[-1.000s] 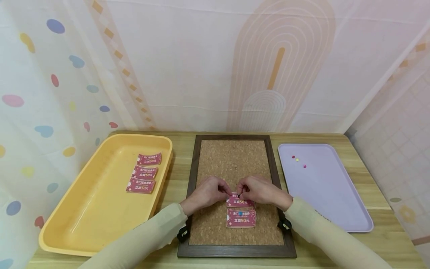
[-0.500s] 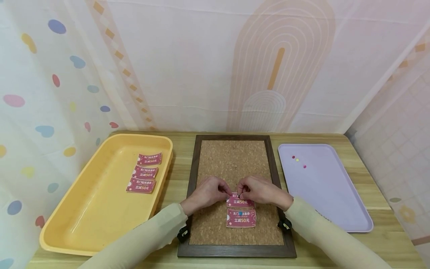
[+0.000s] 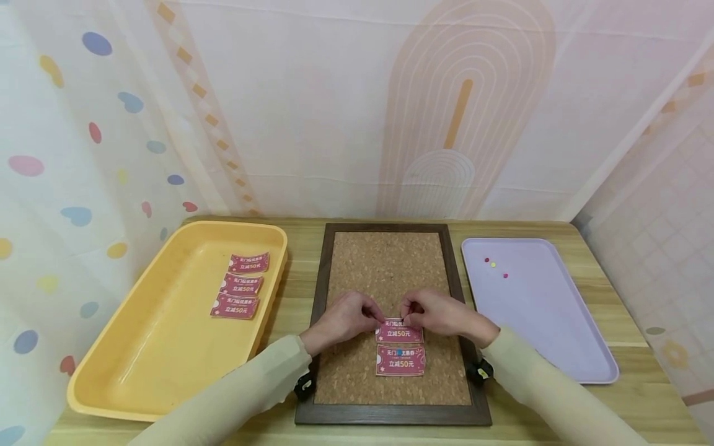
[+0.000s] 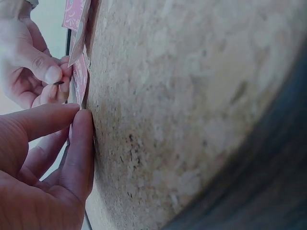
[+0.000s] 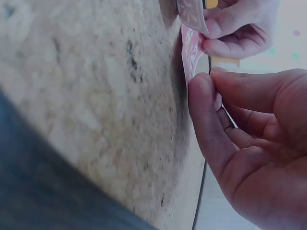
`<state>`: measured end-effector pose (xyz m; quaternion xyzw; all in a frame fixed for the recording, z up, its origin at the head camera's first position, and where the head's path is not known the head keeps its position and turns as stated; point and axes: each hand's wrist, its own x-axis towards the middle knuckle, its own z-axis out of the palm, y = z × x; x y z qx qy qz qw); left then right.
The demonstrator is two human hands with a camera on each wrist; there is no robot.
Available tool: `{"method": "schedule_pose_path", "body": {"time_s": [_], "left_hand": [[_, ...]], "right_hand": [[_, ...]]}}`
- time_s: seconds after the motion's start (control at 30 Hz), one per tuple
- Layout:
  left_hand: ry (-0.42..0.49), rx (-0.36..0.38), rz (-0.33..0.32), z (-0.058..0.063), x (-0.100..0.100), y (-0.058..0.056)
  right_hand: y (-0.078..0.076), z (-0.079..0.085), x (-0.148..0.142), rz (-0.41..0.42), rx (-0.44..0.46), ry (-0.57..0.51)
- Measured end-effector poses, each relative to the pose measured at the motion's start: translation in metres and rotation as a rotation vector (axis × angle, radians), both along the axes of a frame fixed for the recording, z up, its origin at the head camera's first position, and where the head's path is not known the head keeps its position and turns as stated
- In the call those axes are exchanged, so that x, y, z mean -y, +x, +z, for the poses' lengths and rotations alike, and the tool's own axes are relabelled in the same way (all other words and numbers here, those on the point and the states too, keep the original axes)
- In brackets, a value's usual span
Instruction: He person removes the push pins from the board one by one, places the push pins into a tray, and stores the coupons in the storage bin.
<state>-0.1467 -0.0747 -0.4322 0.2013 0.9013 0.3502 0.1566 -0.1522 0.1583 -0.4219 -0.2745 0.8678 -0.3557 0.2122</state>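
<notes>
On the framed corkboard (image 3: 390, 266) lie two pink coupons, one above the other. My left hand (image 3: 348, 314) pinches the upper coupon (image 3: 397, 334) by its top left corner between thumb and forefinger. Near the same coupon's top right corner is my right hand (image 3: 440, 313), its thumb and fingers pinching a small black thumbtack (image 4: 58, 83). That tack shows in the left wrist view, with its thin pin sticking out. A blue thumbtack (image 3: 398, 352) sits at the top middle of the lower coupon (image 3: 400, 367). In the right wrist view the coupon (image 5: 192, 50) bends up from the cork.
Left of the board stands a deep yellow tray (image 3: 162, 347) with several pink coupons (image 3: 243, 285) along its right side. A shallow lilac tray (image 3: 549, 310) on the right holds several small tacks (image 3: 493, 264). A patterned curtain (image 3: 312, 111) hangs behind the table.
My right hand has shifted slightly right along the upper coupon, uncovering more of its print. My left hand keeps its pinch on the corner in the same place.
</notes>
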Motion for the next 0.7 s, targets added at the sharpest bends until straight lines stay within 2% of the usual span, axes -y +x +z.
{"method": "schedule_pose_path", "body": {"time_s": [0.17, 0.37, 0.57, 0.7], "left_hand": [[0.026, 0.016, 0.006, 0.002, 0.001, 0.002], [0.097, 0.069, 0.02, 0.008, 0.004, 0.004], [0.131, 0.072, 0.073, 0.015, 0.008, 0.007], [0.191, 0.086, 0.124, 0.019, 0.009, 0.009]], "right_hand": [[0.002, 0.002, -0.009, -0.047, -0.032, -0.039], [0.007, 0.006, -0.019, -0.107, -0.069, -0.078], [0.012, 0.011, -0.027, -0.145, -0.121, -0.124], [0.016, 0.014, -0.031, -0.182, -0.129, -0.162]]}}
